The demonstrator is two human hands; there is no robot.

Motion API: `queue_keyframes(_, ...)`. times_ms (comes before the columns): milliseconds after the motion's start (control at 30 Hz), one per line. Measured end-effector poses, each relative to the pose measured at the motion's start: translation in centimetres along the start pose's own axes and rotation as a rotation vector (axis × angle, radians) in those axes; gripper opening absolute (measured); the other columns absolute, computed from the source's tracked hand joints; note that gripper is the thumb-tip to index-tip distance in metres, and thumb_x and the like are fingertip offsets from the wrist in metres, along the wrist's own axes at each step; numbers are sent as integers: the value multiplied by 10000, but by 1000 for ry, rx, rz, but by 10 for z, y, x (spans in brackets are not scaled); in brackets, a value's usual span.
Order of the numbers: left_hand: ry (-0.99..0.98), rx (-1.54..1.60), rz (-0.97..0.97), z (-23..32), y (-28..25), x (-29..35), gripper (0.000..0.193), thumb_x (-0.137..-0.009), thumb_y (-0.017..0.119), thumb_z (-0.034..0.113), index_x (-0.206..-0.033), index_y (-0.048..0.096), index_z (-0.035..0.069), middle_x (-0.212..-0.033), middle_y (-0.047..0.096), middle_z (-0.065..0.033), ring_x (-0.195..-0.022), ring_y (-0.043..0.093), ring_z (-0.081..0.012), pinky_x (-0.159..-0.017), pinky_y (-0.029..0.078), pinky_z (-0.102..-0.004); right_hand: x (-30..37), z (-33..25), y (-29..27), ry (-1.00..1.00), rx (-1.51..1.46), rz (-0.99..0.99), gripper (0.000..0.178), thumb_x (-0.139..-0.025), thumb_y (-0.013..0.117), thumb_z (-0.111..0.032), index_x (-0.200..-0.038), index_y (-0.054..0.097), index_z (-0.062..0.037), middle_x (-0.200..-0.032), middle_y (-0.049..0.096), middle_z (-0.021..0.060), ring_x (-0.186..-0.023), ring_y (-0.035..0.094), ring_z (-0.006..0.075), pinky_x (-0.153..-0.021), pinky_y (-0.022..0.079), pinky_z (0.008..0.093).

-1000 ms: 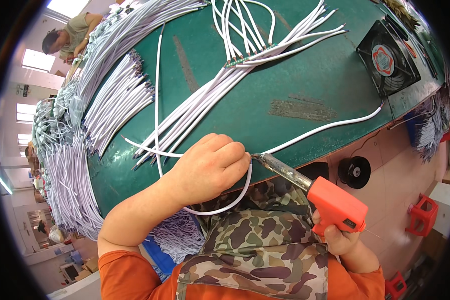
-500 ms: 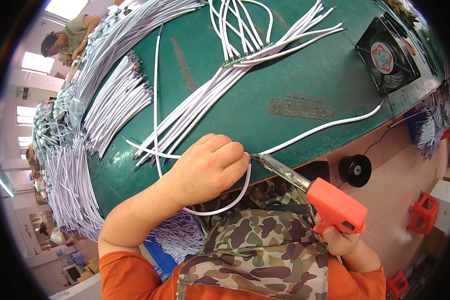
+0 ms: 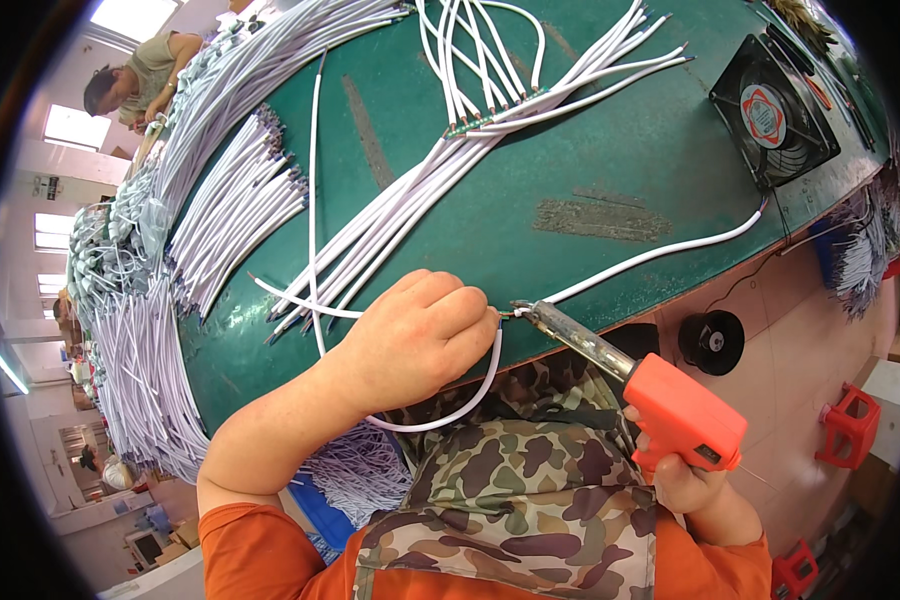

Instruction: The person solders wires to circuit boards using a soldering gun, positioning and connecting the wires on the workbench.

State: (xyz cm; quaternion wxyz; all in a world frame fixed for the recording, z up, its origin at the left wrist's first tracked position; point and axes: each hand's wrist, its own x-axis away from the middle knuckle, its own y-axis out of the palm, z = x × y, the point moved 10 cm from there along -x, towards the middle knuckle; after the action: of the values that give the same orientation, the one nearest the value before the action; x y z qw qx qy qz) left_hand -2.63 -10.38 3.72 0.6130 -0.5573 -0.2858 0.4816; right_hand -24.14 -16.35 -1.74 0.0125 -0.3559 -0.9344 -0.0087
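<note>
As the left hand [image 3: 425, 330] clasps white cable [image 3: 496, 362], the right hand [image 3: 685, 485] grips a soldering iron [image 3: 688, 410];
its tip [image 3: 520, 305] sits beside bared wire [image 3: 507, 314].

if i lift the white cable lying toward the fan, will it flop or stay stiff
The white cable probably bends softly, given its gentle curve across the green table. It looks slim, so likely light; being round, it may roll.

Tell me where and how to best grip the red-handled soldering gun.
By its red handle, probably coming from the lower right, where the right hand grips it. The handle is the broad, chunky end; the slim metal barrel slants up and left toward the left hand and likely runs hot, so I'd stay off it.
</note>
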Motion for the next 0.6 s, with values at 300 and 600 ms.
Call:
queue_keyframes(300,-726,773,-58,-48,0,21,217,-827,696,73,-1019,642,-10,-811,597,-42,-746,602,-139,-654,497,-275,9,-32,-49,-103,-34,308,748,-897,561,-663,-1199,520,20,-1014,591,66,-744,561,104,-652,460,257)
queue_keyframes(600,-558,631,44,-19,-23,12,137,-767,789,91,-842,687,37,-761,583,-59,-663,564,-204,-575,426,-314,17,-82,-84,-529,-64,394,697,-961,534,-565,-1290,394,34,-1132,546,117,-723,537,92,-647,435,240)
